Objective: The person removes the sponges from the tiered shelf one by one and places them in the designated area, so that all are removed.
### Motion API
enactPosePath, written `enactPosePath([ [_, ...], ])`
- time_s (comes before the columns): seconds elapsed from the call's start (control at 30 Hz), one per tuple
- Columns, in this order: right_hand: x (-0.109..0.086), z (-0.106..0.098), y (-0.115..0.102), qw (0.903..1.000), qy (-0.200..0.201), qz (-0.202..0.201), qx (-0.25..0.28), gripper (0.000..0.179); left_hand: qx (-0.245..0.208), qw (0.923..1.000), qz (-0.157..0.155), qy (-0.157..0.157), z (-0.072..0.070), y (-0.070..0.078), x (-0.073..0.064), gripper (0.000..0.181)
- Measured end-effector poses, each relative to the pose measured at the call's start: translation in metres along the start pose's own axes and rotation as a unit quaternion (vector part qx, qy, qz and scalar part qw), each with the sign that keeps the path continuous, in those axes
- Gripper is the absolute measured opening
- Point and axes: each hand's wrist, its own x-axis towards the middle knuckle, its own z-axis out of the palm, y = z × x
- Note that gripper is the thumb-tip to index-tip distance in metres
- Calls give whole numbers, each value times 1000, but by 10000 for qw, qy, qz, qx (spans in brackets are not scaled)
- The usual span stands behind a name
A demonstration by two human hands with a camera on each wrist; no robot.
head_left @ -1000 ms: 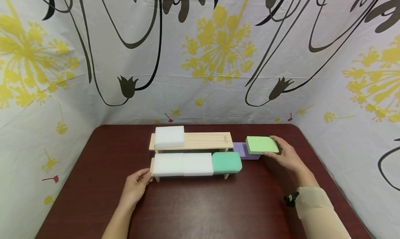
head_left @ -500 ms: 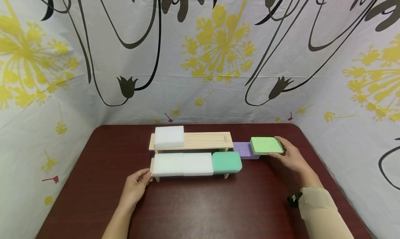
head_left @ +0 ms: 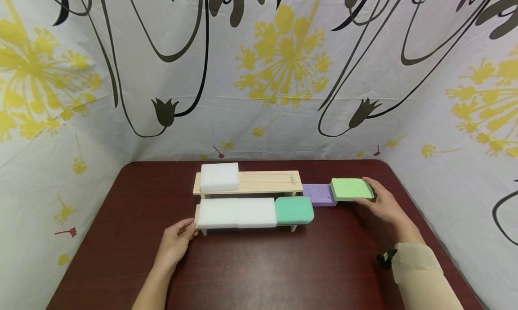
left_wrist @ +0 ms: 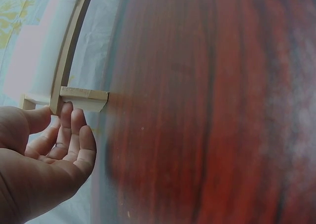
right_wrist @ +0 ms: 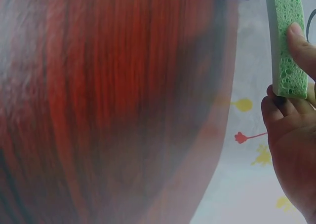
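My right hand (head_left: pixel 384 205) grips a light green sponge (head_left: pixel 351 189) by its right end; the right wrist view shows the porous side of the green sponge (right_wrist: pixel 290 61) between thumb and fingers. Just left of it, a purple sponge (head_left: pixel 319 195) lies low beside the rear rack, partly covered in view by the green one. My left hand (head_left: pixel 175 242) pinches the left end of the front wooden rack (head_left: pixel 197 215), thumb above and fingers beneath in the left wrist view. Two white sponges (head_left: pixel 237 213) and a teal sponge (head_left: pixel 294 210) sit in a row on that rack.
Behind stands a rear wooden rack (head_left: pixel 267 181) with one white sponge (head_left: pixel 220 177) on its left end. Both racks rest on short legs on a dark red wooden table (head_left: pixel 259 274). A flower-patterned cloth (head_left: pixel 283 130) rises around the back and sides.
My right hand has moved to the right with the green sponge, so more of the purple sponge shows. The left hand and the racks stay in place.
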Motion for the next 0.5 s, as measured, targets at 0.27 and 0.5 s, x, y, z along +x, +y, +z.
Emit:
enactPosePath([
  [0.27, -3, -2, 13, 9999, -16, 76, -95, 75, 33, 10000, -3, 27, 1, 0, 1, 37],
  [0.5, -5, -4, 17, 9998, -40, 99, -168, 74, 29, 10000, 26, 6, 0, 0, 1, 37],
])
